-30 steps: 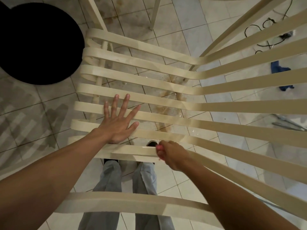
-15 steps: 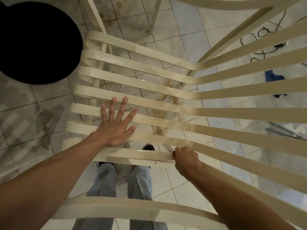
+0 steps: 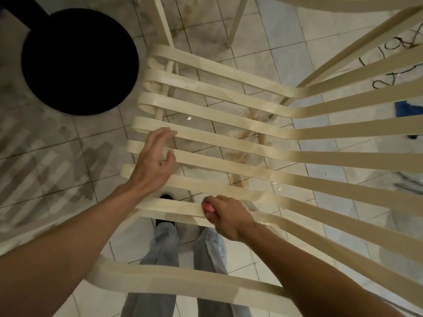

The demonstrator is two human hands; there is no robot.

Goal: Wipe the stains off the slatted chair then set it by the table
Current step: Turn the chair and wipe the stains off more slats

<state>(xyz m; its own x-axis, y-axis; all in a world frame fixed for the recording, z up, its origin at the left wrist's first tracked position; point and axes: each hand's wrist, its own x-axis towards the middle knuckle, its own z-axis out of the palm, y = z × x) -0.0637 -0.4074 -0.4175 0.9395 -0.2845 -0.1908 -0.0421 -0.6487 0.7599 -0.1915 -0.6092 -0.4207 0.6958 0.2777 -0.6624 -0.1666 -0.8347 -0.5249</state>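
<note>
Two grips at the slatted chair [image 3: 343, 159]: our right grip [image 3: 225, 216] clutches a pink wipe [image 3: 208, 208], slats running left-right above it; left grip [image 3: 155, 161] slack, empty.

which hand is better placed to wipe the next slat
Right. The right hand grips the pink wiper against a front slat of the chair. The left hand holds nothing, over slats further along.
</note>
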